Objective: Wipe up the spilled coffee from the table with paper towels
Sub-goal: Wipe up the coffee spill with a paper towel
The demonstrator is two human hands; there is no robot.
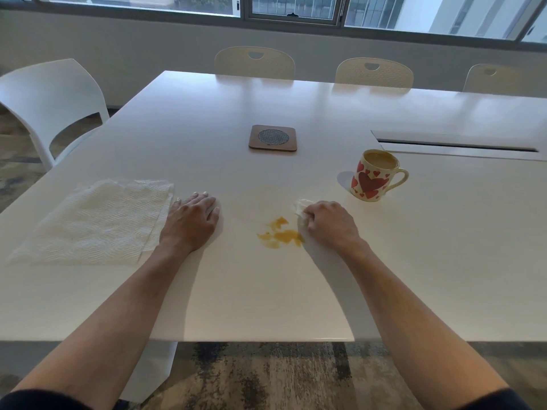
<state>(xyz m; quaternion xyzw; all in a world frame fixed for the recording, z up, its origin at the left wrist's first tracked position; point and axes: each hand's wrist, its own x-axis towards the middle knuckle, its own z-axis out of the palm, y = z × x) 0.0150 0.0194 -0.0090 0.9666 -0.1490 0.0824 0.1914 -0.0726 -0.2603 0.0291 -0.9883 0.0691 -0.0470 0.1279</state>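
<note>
White meeting-room desk [266, 291] under a strip of windows, pale chairs [254, 62] along the far edge and one more at 10 o'clock

Coffee spill [279, 233] at centre, just toward 6 o'clock from the middle: small orange-brown puddle, broken into ragged patches, with a faint dried-looking ring toward 12 o'clock of it

Right hand [330, 224] at 3 o'clock of the spill, grip clenched around a crumpled paper towel [302, 207], white wad poking out past the knuckles, lower edge touching or nearly touching the puddle's right rim

Left hand [191, 223] at 9 o'clock of the spill, flat and palm down on the desk, grip released, holding nothing, heel overlapping the corner of the spare paper towels [94, 221]

Spare towels: loose stack of embossed white sheets, spread flat at 9 o'clock, dry and unused by the look of them

Heart-print mug [373, 177] at 2 o'clock, upright, coffee near the brim, well apart from the puddle; brown coaster [273, 138] at 12 o'clock

Handling, as judgement: towel light, soft, limp, quick to soak and likely to tear once wet; best bunched into a pad and pressed from above, fingers behind the dry part. Smooth glossy desk likely to let liquid smear rather than lift, so dabbing first, then wiping inward. Fresh sheet best pinched at a free corner to peel it off the stack

Mug within elbow reach of the wiping arm, a knock risk
</note>
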